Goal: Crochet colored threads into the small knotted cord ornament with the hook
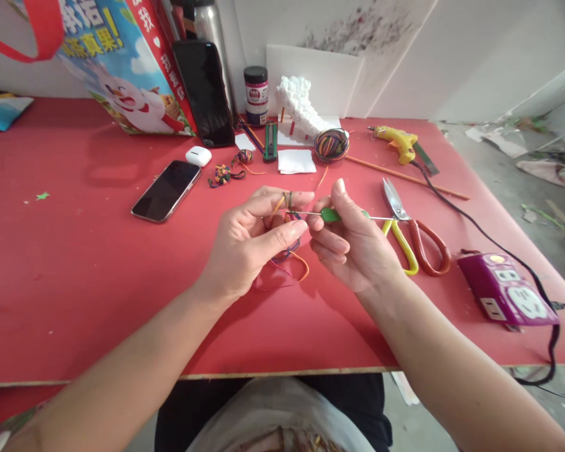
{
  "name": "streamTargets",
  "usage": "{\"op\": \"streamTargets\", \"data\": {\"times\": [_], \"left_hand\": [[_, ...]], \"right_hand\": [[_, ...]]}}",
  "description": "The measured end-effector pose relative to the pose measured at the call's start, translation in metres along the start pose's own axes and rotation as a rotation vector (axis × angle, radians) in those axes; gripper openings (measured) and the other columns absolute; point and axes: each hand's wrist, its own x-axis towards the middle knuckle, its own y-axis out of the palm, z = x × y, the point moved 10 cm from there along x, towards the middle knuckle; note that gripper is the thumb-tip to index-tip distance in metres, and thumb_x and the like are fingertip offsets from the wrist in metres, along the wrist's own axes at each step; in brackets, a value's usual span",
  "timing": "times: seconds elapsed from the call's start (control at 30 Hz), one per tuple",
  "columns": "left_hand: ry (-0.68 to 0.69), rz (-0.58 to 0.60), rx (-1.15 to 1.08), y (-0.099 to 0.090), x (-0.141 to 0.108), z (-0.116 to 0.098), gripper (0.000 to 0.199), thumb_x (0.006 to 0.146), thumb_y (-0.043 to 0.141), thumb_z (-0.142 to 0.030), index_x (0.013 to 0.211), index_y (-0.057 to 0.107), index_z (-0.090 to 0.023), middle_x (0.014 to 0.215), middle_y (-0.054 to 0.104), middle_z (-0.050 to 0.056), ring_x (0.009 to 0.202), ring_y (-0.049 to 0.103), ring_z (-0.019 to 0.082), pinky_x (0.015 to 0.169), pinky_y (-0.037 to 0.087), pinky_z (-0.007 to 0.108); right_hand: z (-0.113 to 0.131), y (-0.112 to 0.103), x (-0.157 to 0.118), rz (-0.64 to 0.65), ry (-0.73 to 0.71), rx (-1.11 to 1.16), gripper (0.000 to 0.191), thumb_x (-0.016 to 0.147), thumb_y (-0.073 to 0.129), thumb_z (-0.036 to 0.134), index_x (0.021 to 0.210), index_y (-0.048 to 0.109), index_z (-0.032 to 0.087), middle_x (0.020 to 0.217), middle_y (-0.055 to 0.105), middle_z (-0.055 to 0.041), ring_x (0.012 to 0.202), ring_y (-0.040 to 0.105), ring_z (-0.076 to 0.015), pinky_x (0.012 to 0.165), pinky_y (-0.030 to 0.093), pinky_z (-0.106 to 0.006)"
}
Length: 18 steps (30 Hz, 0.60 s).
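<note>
Between thumb and fingers, my left hand [249, 242] pinches a small piece of multicoloured yarn work [289, 217], mostly hidden by the fingers. A strand of the yarn loops round its raised index finger, and loose orange and purple yarn [304, 267] hangs below. My right hand [353, 238] grips a crochet hook [330, 215] by its green handle, thumb on top. The hook's thin metal tip points left and reaches the yarn at my left fingertips. Behind the hands lies a ball of multicoloured yarn [331, 145], with a strand running from it toward them.
Scissors [400, 229] lie just right of my right hand, near a purple power socket [508, 289] with a black cord. A yellow glue gun [398, 141] and wooden stick [405, 176] are behind. Left are a phone [167, 191], white earbud case [198, 156] and small yarn piece [222, 175].
</note>
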Motion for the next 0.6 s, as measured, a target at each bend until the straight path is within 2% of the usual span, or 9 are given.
{"op": "streamTargets", "data": {"times": [0.1,0.23,0.37,0.5,0.6], "left_hand": [[0.024,-0.048,0.041,-0.005,0.001,-0.003,0.020,0.082,0.093,-0.028,0.102,0.091,-0.027,0.102,0.076,0.005,0.081,0.069,0.015,0.068,0.061,0.028],[0.055,-0.072,0.058,-0.008,0.002,-0.006,0.015,0.083,0.093,-0.027,0.098,0.091,-0.028,0.092,0.073,0.003,0.077,0.064,0.014,0.062,0.056,0.026],[0.045,-0.114,0.059,-0.012,0.002,-0.007,0.015,0.079,0.096,-0.024,0.092,0.092,-0.027,0.084,0.073,0.001,0.072,0.061,0.012,0.063,0.056,0.025],[-0.007,-0.153,-0.032,-0.012,0.002,-0.002,0.019,0.069,0.101,-0.022,0.084,0.090,-0.025,0.081,0.077,0.001,0.071,0.067,0.013,0.065,0.059,0.027],[-0.104,-0.166,-0.146,-0.008,0.002,0.010,0.026,0.061,0.104,-0.022,0.083,0.088,-0.025,0.077,0.078,0.001,0.065,0.068,0.013,0.058,0.056,0.026]], "right_hand": [[0.000,-0.001,0.000,-0.020,-0.004,-0.008,0.054,0.091,0.081,0.068,0.073,0.068,0.019,0.060,0.065,0.0045,0.036,0.032,-0.0020,0.033,0.028,-0.017],[0.000,0.000,0.000,-0.002,-0.006,0.002,0.053,0.091,0.081,0.067,0.074,0.069,0.019,0.061,0.066,0.0044,0.037,0.032,-0.0018,0.033,0.028,-0.017],[0.002,0.000,-0.001,0.008,-0.007,0.002,0.053,0.092,0.080,0.068,0.074,0.068,0.019,0.061,0.067,0.0039,0.037,0.034,-0.0023,0.034,0.030,-0.017],[0.005,0.000,-0.002,-0.003,-0.028,-0.005,0.052,0.094,0.078,0.066,0.075,0.069,0.019,0.058,0.066,0.0036,0.037,0.034,-0.0026,0.034,0.028,-0.017],[0.007,0.000,-0.002,0.013,-0.053,0.001,0.051,0.096,0.077,0.066,0.076,0.070,0.019,0.058,0.066,0.0036,0.036,0.035,-0.0026,0.034,0.030,-0.017]]}}
